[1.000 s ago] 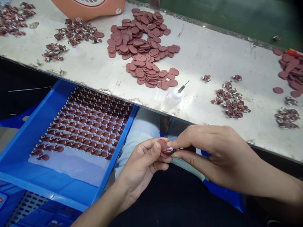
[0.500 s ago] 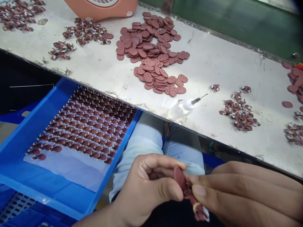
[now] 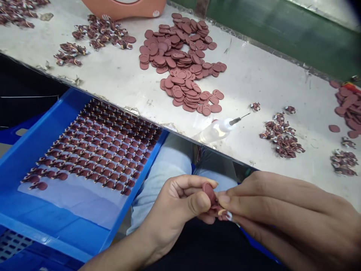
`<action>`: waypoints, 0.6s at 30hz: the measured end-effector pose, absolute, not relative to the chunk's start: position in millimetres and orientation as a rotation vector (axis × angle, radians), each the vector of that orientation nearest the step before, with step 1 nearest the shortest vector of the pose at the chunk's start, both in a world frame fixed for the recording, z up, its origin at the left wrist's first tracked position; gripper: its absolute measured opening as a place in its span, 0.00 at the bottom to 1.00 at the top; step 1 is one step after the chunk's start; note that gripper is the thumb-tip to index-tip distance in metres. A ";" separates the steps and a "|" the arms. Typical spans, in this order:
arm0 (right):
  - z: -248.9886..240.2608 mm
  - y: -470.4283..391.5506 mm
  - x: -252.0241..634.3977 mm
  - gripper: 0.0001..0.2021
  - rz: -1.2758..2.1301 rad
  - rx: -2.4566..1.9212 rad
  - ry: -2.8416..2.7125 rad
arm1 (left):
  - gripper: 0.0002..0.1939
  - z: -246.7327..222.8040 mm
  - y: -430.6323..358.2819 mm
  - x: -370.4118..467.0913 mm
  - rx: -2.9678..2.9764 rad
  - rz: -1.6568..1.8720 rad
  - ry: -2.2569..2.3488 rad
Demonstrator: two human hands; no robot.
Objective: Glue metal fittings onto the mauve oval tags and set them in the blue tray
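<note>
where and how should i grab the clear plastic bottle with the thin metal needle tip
I'd grip the bottle around its wide body, from above on the near side: the body is the broadest part, and the needle tip points off right.

No text, label, brand, number or sign can be read; only small white marks (image 3: 156,14) are seen on the orange object (image 3: 126,10), beyond the clear bottle (image 3: 213,131).

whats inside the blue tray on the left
Rows of small brown figures on discs stand on a pale sheet inside the blue tray. The sheet hides whatever may lie beneath it.
</note>
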State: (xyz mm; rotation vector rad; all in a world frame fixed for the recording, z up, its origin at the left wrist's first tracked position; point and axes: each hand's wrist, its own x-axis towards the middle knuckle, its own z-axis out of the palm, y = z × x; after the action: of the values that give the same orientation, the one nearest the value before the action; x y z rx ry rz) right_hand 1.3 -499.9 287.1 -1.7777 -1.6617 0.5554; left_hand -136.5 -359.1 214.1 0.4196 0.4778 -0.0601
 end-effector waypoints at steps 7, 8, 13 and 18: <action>283.7 -497.8 -3.2 0.11 0.544 -1.801 -1.655 | 0.12 214.5 -361.2 -138.2 0.453 -0.030 0.520; 284.1 -497.4 -2.9 0.11 0.525 -1.809 -1.668 | 0.12 214.7 -361.0 -138.3 0.458 -0.029 0.516; 287.4 -500.4 -2.0 0.13 0.491 -1.787 -1.687 | 0.12 216.2 -359.7 -139.1 0.472 -0.024 0.469; 291.0 -504.3 -6.4 0.15 0.399 -1.736 -1.793 | 0.13 216.4 -357.4 -142.8 0.485 -0.034 0.380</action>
State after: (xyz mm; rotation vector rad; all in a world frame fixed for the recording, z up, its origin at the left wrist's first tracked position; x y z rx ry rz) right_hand -6.4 -504.3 291.0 -1.7359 -1.7931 0.3993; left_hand -142.8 -357.4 216.4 0.4855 0.3801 -0.0340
